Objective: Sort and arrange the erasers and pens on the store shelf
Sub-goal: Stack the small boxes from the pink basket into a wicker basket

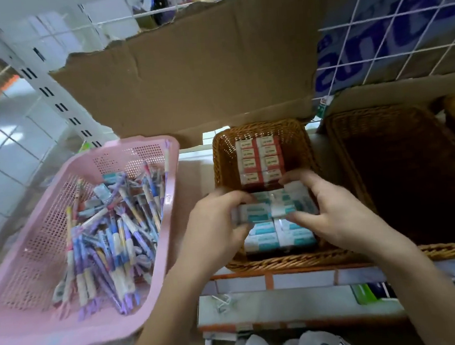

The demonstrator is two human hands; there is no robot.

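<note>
Hands down at the near end of the small basket (282, 262), and both are busy. Left hand (216, 222) curls in from the basket's left side, right hand (330, 210) from its right, thumbs on the near side and fingers on the far side. Between them they pinch a row of teal erasers (259, 213). Neither hand is slack; each grips an end of that row. The picture blurs here, so how many pieces are in the row I cannot tell.

Just below the row, a layer (278, 239) of the same teal kind lies flat in the basket, nearest its front rim. Further in, at the basket's far end, red erasers (260, 160) sit packed in two neat columns.

So the eraser half of the job looks well along: reds at the back, teals filling the front, and this reads as the placing step. Next move, I'd say, calls for lowering the row level onto the layer and squaring it against the reds. Both hands should then let go together so nothing tips.

Left of the basket, a pink tray (27, 310) holds the pens (111, 236) in a loose jumble, not yet sorted. Right of the basket stands a large basket (444, 247), a likely home for them. Behind the basket, torn cardboard (186, 75) rises, with a wire grid (399, 22) further right.
</note>
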